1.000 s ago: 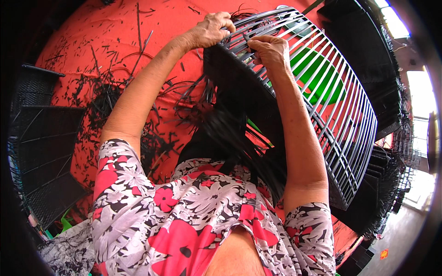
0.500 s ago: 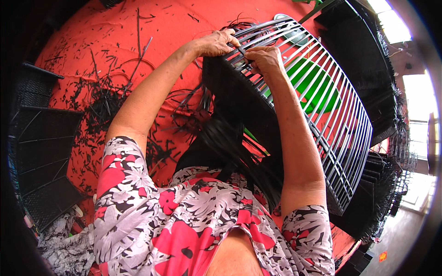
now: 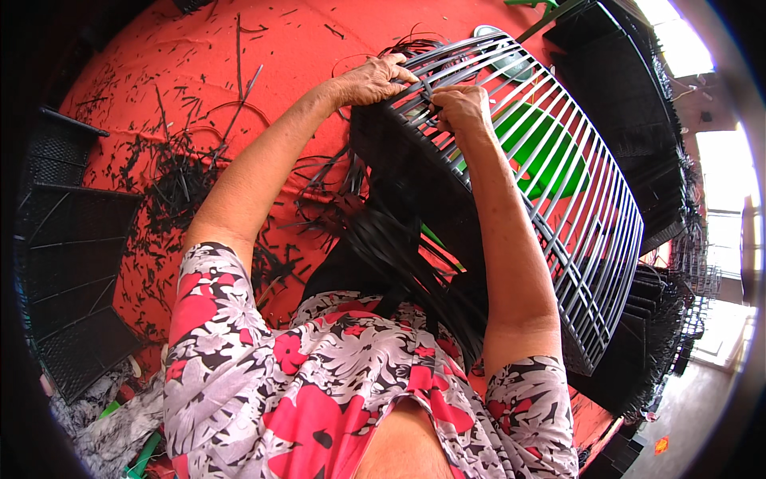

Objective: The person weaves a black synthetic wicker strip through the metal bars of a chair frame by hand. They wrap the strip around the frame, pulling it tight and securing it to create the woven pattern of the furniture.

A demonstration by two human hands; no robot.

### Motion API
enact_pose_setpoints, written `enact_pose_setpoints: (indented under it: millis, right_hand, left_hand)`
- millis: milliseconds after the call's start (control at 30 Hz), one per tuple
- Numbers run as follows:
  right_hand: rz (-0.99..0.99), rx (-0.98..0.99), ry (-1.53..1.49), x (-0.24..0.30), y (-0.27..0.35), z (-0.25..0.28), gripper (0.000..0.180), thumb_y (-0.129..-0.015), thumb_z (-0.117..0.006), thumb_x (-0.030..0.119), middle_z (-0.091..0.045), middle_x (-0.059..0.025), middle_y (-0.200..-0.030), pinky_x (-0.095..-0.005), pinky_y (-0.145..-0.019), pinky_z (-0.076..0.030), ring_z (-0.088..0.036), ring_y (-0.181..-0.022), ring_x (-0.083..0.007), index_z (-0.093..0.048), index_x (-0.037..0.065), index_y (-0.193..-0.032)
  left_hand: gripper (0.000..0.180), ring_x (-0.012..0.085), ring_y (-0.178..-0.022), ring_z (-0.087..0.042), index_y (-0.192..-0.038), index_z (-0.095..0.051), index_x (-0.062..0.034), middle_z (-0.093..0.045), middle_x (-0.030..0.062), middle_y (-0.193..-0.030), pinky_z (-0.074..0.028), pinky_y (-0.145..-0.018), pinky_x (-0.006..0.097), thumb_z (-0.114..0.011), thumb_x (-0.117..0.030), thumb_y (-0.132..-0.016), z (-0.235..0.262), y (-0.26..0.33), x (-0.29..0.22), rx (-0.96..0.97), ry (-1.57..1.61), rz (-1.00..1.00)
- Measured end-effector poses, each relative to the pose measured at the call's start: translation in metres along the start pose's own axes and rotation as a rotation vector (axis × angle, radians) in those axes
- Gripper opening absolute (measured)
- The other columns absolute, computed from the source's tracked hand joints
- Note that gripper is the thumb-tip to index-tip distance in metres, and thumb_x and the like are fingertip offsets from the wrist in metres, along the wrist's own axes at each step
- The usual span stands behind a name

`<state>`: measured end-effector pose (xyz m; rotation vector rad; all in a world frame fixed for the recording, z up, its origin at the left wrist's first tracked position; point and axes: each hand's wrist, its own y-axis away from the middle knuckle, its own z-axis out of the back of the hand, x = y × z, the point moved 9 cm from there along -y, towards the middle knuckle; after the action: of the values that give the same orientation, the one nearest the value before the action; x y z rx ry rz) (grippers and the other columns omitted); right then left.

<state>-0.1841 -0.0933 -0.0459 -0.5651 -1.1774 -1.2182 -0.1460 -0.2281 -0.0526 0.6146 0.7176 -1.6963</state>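
A frame of grey bars [image 3: 594, 209] with a black woven side [image 3: 415, 172] stands tilted in front of me, reaching to the right. My left hand [image 3: 375, 82] grips its far left corner, with the fingers bent over the top bars. Just to the right, my right hand [image 3: 463, 109] is closed in a pinch on a dark flat strip [image 3: 428, 83] at the bars. The fingertips of that hand are partly hidden. Long black strips [image 3: 391, 249] hang loosely below the woven side, near my lap.
Cut black scraps [image 3: 179, 180] litter the red floor covering [image 3: 295, 48]. Black woven panels [image 3: 76, 239] stand at the left, and more black woven pieces [image 3: 618, 120] at the right. A green object [image 3: 542, 152] shows through the bars. Crumpled patterned cloth [image 3: 112, 427] lies at the lower left.
My right hand has shifted slightly right and down by the corner bars. My left hand keeps its place on the corner with a small shift of its fingers.
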Motion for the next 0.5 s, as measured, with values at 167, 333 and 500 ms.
enact_pose_setpoints:
  millis: [167, 333, 500]
  right_hand:
    - [-0.086, -0.015, -0.159, -0.003, 0.009, 0.003, 0.009, -0.072, -0.057, 0.004, -0.053, -0.0035, -0.054, -0.0211, -0.036, -0.042, -0.047, -0.04, -0.0083, -0.06, -0.001, -0.065]
    - [-0.094, -0.001, -0.133, -0.009, 0.0, 0.0, 0.008, -0.073, -0.057, 0.004, -0.055, -0.0042, -0.057, -0.0194, -0.036, -0.043, -0.047, -0.041, -0.0067, -0.062, -0.002, -0.072]
    - [-0.023, 0.057, 0.068, -0.005, -0.007, -0.005, 0.009, -0.071, -0.061, 0.005, -0.057, -0.0034, -0.059, -0.0195, -0.037, -0.043, -0.048, -0.043, -0.006, -0.065, -0.001, -0.076]
  left_hand:
    - [0.034, 0.0348, -0.123, -0.035, -0.114, -0.058, -0.013, -0.033, 0.0211, -0.134, -0.029, -0.101, 0.038, -0.057, -0.019, -0.081, 0.0, 0.003, -0.001, 0.004, -0.006, -0.005]
    - [0.036, 0.0354, -0.124, -0.033, -0.118, -0.054, -0.0147, -0.031, 0.0215, -0.135, -0.028, -0.102, 0.038, -0.055, -0.023, -0.084, -0.005, 0.002, 0.008, -0.002, 0.033, -0.042]
    - [0.037, 0.0364, -0.125, -0.031, -0.121, -0.052, -0.0172, -0.029, 0.0223, -0.136, -0.027, -0.102, 0.039, -0.053, -0.029, -0.085, -0.007, 0.002, 0.004, -0.002, -0.019, -0.052]
